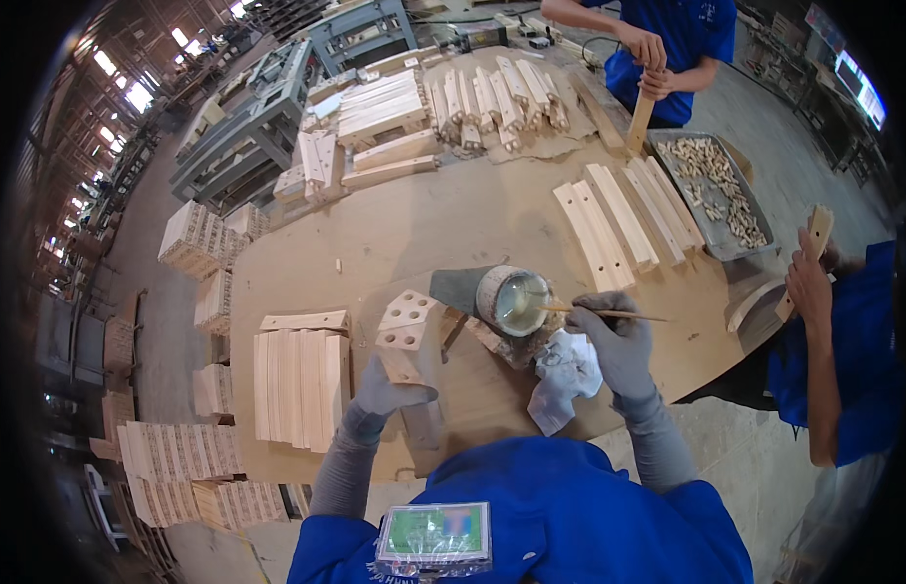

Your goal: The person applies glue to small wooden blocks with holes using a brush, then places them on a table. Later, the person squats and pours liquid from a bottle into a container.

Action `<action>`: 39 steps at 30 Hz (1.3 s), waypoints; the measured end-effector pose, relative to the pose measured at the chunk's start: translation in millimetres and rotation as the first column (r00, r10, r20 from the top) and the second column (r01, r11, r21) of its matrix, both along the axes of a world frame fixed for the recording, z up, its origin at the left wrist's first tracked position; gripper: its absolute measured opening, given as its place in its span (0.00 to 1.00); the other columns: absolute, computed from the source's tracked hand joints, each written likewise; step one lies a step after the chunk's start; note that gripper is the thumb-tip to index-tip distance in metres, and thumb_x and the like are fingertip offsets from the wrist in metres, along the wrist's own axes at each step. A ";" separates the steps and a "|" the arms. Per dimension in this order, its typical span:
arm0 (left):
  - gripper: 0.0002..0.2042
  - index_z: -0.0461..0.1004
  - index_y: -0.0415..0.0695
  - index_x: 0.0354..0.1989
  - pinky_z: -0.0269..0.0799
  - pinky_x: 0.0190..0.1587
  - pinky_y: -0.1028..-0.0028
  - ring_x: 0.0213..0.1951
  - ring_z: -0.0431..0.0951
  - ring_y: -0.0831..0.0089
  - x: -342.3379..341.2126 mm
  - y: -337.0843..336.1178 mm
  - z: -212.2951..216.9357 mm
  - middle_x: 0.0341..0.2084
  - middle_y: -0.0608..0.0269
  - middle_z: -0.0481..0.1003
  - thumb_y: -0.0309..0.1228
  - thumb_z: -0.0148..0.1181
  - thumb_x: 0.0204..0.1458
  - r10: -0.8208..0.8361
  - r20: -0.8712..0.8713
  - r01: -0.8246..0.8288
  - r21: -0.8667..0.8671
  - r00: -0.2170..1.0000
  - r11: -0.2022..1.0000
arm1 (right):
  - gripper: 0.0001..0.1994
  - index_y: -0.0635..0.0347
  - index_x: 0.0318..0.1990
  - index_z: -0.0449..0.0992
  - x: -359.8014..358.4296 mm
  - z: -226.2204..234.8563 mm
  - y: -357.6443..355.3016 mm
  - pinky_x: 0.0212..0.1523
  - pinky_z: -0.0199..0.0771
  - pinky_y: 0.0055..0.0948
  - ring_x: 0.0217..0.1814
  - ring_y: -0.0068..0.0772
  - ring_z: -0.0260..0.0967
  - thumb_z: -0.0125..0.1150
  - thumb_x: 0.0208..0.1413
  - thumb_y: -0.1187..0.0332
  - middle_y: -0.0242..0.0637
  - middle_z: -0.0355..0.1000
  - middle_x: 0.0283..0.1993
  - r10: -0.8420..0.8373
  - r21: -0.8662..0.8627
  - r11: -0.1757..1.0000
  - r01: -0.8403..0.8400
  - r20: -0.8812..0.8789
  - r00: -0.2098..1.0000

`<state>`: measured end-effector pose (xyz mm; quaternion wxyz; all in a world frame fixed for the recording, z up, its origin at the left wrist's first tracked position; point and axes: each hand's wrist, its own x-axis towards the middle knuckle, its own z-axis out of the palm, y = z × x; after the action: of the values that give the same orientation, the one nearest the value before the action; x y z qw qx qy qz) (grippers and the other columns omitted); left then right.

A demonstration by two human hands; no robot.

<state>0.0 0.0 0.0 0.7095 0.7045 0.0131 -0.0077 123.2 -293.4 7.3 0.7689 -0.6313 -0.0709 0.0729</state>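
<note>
In grey gloves, my left hand [387, 391] is closed around a bundle of wooden pieces [406, 321], tilted so that the end with several round holes faces up. My right hand [616, 346] pinches a thin wooden stick [643, 316]. Its far end reaches into a crusted round pot [489, 298] of pale, cloudy liquid, so its tip cannot be made out. The pot sits between my hands on a dark support [458, 285]. A crumpled white cloth [567, 375] lies just below my right hand. Left of my left hand stands a neat stack of wooden slats [299, 384].
Drilled slats [594, 229] lie at the right, beside a metal tray [672, 161] of small dowels. More wood [380, 112] is piled at the back. One co-worker's hands [652, 68] grip a slat at the far right; another's hand [811, 287] holds wood nearer. Stacks [195, 238] stand left.
</note>
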 end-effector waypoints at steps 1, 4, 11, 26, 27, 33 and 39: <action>0.42 0.58 0.42 0.60 0.65 0.55 0.68 0.54 0.68 0.71 1.6 -9.6 18.6 0.51 0.58 0.68 0.25 0.72 0.30 -0.003 -0.103 0.004 0.002 0.995 1.000 | 0.07 0.62 0.38 0.76 -4.2 0.2 6.5 0.39 0.74 0.26 0.36 0.32 0.74 0.63 0.51 0.75 0.38 0.76 0.36 -0.030 -0.047 0.998 0.031 0.011 0.999; 0.39 0.63 0.41 0.57 0.66 0.52 0.70 0.49 0.70 0.73 41.9 -25.7 23.1 0.45 0.60 0.72 0.24 0.71 0.28 -0.036 -0.228 0.025 -0.049 0.973 0.998 | 0.06 0.65 0.34 0.76 22.6 -13.1 15.9 0.34 0.73 0.25 0.34 0.26 0.73 0.64 0.49 0.75 0.38 0.76 0.34 -0.071 -0.153 0.982 0.113 0.254 0.965; 0.43 0.60 0.41 0.59 0.62 0.54 0.70 0.52 0.66 0.70 64.5 -45.1 34.7 0.49 0.61 0.67 0.26 0.72 0.26 -0.019 -0.280 0.024 0.016 0.960 1.000 | 0.07 0.67 0.34 0.76 7.6 -22.6 10.1 0.35 0.73 0.22 0.32 0.22 0.72 0.65 0.48 0.74 0.37 0.76 0.31 -0.089 -0.087 0.992 0.095 0.075 0.993; 0.52 0.52 0.38 0.63 0.62 0.57 0.68 0.55 0.65 0.67 53.9 -57.9 17.5 0.53 0.56 0.63 0.31 0.77 0.22 -0.010 -0.126 0.047 0.294 0.992 0.955 | 0.07 0.64 0.36 0.71 -19.3 -32.9 0.0 0.41 0.75 0.27 0.42 0.31 0.73 0.60 0.50 0.82 0.43 0.75 0.41 0.061 -0.054 0.997 -0.059 0.034 0.998; 0.53 0.52 0.37 0.63 0.62 0.57 0.68 0.55 0.65 0.67 53.3 -57.8 17.6 0.53 0.56 0.63 0.31 0.77 0.22 -0.006 -0.144 0.050 0.303 0.990 0.952 | 0.07 0.64 0.38 0.71 -26.4 -35.5 -4.9 0.37 0.74 0.25 0.38 0.27 0.72 0.60 0.51 0.81 0.42 0.74 0.41 0.094 -0.097 0.992 -0.079 0.162 0.982; 0.54 0.51 0.37 0.63 0.63 0.56 0.68 0.53 0.66 0.66 42.6 -50.0 -3.8 0.52 0.53 0.63 0.32 0.77 0.21 0.032 -0.134 0.021 0.379 0.990 0.925 | 0.10 0.65 0.44 0.70 -47.7 -36.5 -10.1 0.18 0.64 0.20 0.22 0.21 0.65 0.54 0.55 0.80 0.40 0.70 0.35 0.055 0.235 0.968 -0.092 0.159 0.986; 0.54 0.51 0.36 0.62 0.64 0.55 0.68 0.52 0.67 0.65 50.5 -45.7 3.2 0.49 0.54 0.64 0.33 0.77 0.21 -0.034 -0.227 0.131 0.427 0.973 0.895 | 0.09 0.67 0.45 0.71 -46.8 -39.2 -3.2 0.14 0.61 0.19 0.18 0.19 0.63 0.54 0.56 0.80 0.37 0.69 0.25 0.081 0.351 0.936 -0.041 -0.101 0.992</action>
<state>50.5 -45.7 3.2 0.5260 0.8411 0.0606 -0.1106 76.4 -296.7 -32.0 0.8685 -0.4777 -0.0582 0.1189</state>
